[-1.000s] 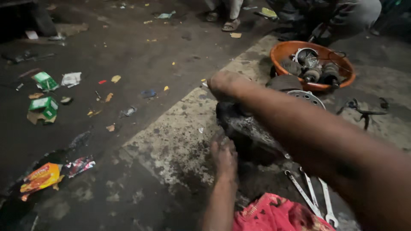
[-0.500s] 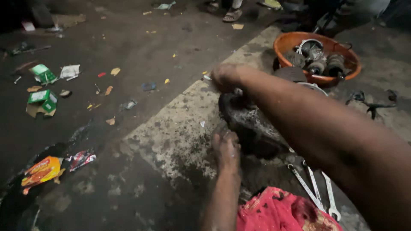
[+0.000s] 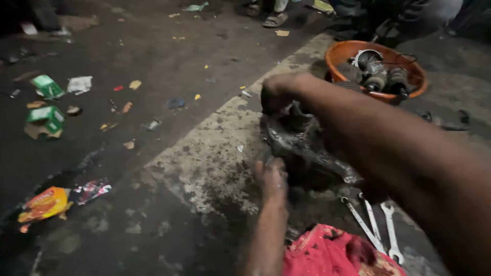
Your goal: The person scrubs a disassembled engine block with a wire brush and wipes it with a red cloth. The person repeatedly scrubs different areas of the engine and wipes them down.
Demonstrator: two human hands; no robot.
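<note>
A dark, greasy metal engine part (image 3: 307, 151) lies on the stained concrete floor (image 3: 204, 163). My right hand (image 3: 279, 92) reaches across from the right, fingers closed on the part's upper end. My left hand (image 3: 272, 179) rests against the near lower side of the part, fingers curled on it. My right forearm hides much of the part's right side.
An orange bowl (image 3: 348, 51) with metal parts stands at the back right. Three spanners (image 3: 378, 225) lie beside a red rag (image 3: 332, 253) at the bottom. Wrappers and green cartons (image 3: 46, 120) litter the left floor. Another person's sandalled foot (image 3: 276, 19) is at the top.
The view has shifted slightly. My right hand stays on the part's top and my left hand has pressed closer against its near side.
</note>
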